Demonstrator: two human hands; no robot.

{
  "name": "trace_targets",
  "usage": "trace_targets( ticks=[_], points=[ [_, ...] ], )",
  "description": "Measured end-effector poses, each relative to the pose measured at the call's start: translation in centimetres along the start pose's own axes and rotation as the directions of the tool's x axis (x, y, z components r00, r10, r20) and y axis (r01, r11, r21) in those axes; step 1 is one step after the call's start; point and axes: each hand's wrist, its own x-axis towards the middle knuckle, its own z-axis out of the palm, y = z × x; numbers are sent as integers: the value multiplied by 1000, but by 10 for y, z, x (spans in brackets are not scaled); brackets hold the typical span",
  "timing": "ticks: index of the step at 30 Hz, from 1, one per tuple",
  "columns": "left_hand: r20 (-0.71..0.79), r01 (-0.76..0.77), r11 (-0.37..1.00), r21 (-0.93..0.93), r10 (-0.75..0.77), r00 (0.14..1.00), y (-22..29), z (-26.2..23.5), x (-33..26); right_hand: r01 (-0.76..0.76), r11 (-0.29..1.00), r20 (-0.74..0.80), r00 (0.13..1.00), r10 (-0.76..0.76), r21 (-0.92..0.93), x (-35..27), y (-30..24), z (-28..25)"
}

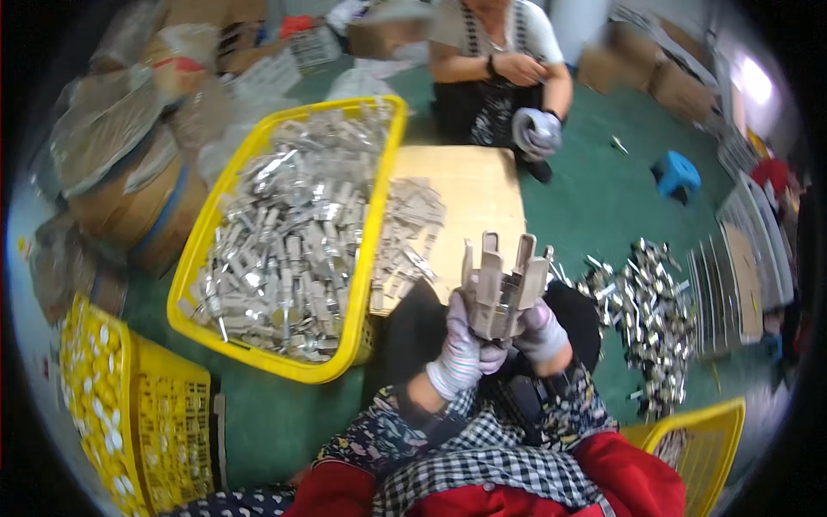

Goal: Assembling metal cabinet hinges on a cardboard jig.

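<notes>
Both gloved hands are raised above my lap, closed around a bunch of beige plastic clip-like parts. My left hand grips the bunch from its left and underside. My right hand wraps the right side. Several prongs of the bunch point upward and away from me; the lower ends are hidden by the gloves. Beyond my hands lies a pale board, with loose beige parts on its left side. Left of it stands a large yellow basket heaped with similar beige and metal pieces.
A pile of shiny metal parts covers floor at right. Across the board sits another person with a gloved hand. A blue stool stands far right. Yellow baskets flank me; sacks and cartons crowd the left.
</notes>
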Motion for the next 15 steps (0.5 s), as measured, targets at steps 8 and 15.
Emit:
trace_targets(
  ticks=[8,15],
  points=[
    [-485,-79,841,535,383,786,-18,3,13,-67,998,-227,972,62,-14,12,-3,18],
    [-214,-318,654,686,600,771,-27,-26,15,4,996,-190,981,-20,-84,15,8,16]
  ],
)
